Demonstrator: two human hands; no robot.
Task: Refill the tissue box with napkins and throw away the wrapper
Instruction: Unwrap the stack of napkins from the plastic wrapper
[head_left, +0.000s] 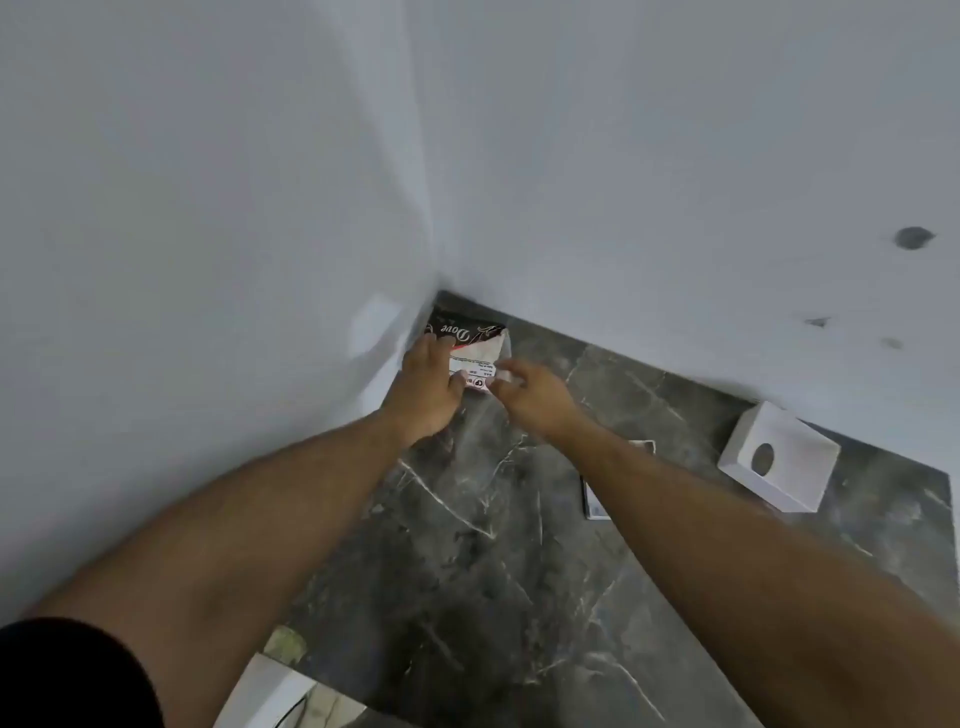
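The dark marble counter (467, 545) runs into a corner where two white walls (208, 208) meet, and both hands work deep in that corner, so there is almost no room beyond them or on the outer side of the left hand (423, 387); the wall stands just beside its knuckles. The open room is behind the hands, toward the person, and on the outer side of the right hand (537, 397), where the stone is bare. The napkin pack (470, 343), black and white with printed letters, lies against the corner, directly under and beyond the fingertips of both hands. The left hand is curled over the pack's left edge, fingers bent and pressing on the wrapper. The right hand is closed to a pinch at the pack's near right corner; the picture is blurred there, so I cannot tell surely what is between the fingers. The white tissue box (779, 454), with a round hole in its top, stands well apart, far out from the right hand, near the wall. A small flat thing (595, 501) lies partly hidden under the right forearm.
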